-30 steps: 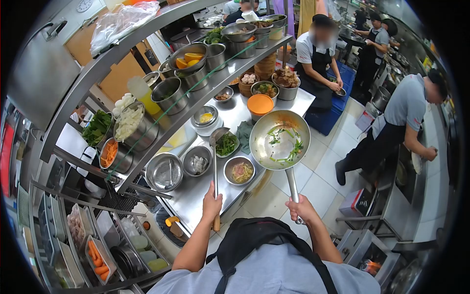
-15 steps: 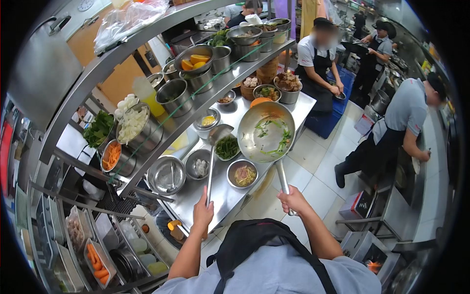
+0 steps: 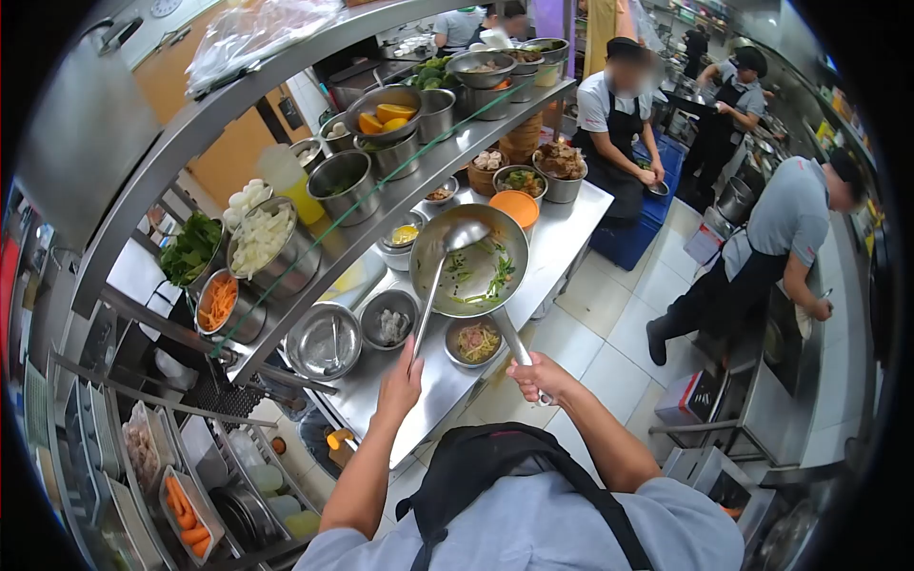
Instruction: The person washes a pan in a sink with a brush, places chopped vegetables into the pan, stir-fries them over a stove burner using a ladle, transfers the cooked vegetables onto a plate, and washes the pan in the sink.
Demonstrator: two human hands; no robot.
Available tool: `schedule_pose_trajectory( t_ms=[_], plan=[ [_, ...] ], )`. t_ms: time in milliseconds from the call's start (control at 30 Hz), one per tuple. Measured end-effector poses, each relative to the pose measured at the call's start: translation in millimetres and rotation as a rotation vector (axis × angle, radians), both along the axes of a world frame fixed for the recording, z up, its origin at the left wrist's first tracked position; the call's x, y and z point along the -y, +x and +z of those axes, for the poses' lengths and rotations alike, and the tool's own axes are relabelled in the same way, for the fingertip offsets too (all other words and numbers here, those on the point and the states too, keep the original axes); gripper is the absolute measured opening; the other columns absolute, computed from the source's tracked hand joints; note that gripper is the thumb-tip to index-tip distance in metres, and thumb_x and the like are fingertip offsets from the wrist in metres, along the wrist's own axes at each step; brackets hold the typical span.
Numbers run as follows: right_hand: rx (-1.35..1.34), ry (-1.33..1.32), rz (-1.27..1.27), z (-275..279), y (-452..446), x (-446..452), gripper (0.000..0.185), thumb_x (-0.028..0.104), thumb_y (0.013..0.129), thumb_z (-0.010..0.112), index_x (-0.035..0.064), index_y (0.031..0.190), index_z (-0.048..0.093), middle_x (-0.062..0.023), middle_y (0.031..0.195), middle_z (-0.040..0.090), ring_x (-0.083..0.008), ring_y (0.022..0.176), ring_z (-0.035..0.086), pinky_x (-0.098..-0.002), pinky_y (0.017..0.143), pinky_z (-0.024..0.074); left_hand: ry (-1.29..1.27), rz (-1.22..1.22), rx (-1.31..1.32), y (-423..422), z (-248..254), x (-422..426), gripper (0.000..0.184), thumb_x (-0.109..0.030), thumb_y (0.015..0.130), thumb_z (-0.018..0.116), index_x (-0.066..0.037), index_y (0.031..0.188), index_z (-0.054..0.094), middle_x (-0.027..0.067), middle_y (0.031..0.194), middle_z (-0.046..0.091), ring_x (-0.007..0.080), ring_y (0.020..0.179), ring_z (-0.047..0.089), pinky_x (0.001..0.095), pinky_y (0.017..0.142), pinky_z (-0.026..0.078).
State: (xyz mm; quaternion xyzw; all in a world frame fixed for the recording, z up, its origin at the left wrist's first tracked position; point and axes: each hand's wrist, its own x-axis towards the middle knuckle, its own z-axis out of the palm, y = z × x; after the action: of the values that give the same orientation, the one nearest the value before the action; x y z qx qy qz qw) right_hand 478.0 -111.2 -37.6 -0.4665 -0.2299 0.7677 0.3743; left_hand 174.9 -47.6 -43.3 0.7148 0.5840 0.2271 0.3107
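Observation:
My right hand [image 3: 539,377] is wrapped round the handle of a metal frying pan [image 3: 428,271], held over the steel table. Bits of green vegetable [image 3: 499,276] and a little orange cling to the pan's inner surface. My left hand [image 3: 401,383] grips the long handle of a ladle [image 3: 466,234], whose bowl is inside the pan near its far side. Partly under the pan's near edge is a metal bowl of pale and pinkish shreds [image 3: 475,342]. Left of it stands a bowl with whitish pieces [image 3: 388,321]. The bowl of green beans is now hidden behind the pan.
Along the left runs a steel shelf [image 3: 286,285] with bowls of cut vegetables and orange slices. An orange-lidded tub [image 3: 515,208] and filled bowls stand on the steel table [image 3: 571,224] beyond the pan. Co-workers stand to the right and at the back; one bends over a counter.
The pan has moved left and slightly nearer, now covering the green beans and exposing the orange lid. The ladle's bowl has gone from beside the pan to inside it.

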Motion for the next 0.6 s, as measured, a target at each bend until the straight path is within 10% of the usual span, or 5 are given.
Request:
schedule_pose_trajectory(
  t_ms=[300, 600],
  plan=[
    [0.006, 0.005, 0.095, -6.0, 22.6, -16.7, 0.024, 0.01, 0.091, 0.067, 0.0148, 0.091, 0.043, 0.0046, 0.06, 0.036, -0.0073, 0.044, 0.037, -0.0262, 0.038, 0.0332, 0.528, -0.237, -0.409, -93.9, 8.4, -8.8, 0.053, -0.02, 0.09, 0.067, -0.024, 0.142, 0.055, 0.0088, 0.069, 0.057, 0.0295, 0.063, 0.063, 0.0433, 0.055, 0.051],
    [0.121, 0.088, 0.082, -2.0, 16.3, -30.1, 0.019, 0.009, 0.092, 0.064, 0.0118, 0.092, 0.045, 0.003, 0.061, 0.04, -0.0084, 0.044, 0.04, -0.0271, 0.039, 0.0353, 0.244, -0.073, -0.145, -59.1, -17.5, -11.7, 0.049, -0.024, 0.096, 0.06, -0.026, 0.144, 0.052, 0.0233, 0.094, 0.069, 0.0454, 0.085, 0.065, 0.0539, 0.076, 0.05]
  ],
)
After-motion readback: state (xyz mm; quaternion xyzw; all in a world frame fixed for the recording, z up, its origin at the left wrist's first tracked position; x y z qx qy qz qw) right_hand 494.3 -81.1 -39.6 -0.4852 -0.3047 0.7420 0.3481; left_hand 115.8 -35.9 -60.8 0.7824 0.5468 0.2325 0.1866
